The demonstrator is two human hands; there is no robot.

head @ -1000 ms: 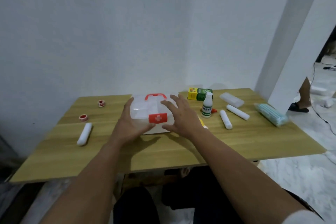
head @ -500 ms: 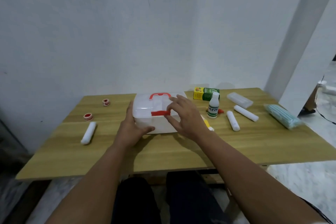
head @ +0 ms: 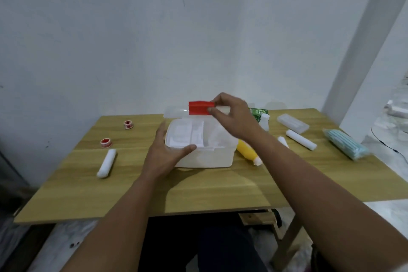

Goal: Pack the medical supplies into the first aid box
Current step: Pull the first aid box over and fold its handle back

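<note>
First aid box point(head: 205, 158) sits centred on the surface point(head: 198, 190), and its lid point(head: 176, 111), shut half a second ago, now stands raised, baring the inner tray point(head: 187, 134). Your right hand point(head: 236, 117) pinches the red latch point(head: 198, 108) on the lid's edge. Your left hand point(head: 163, 154) grips the box's near left corner, thumb along the front rim.

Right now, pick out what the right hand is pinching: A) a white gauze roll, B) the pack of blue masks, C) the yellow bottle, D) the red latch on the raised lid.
D: the right hand pinches the red latch at the edge of the raised lid, while the left hand holds the first aid box.
</note>
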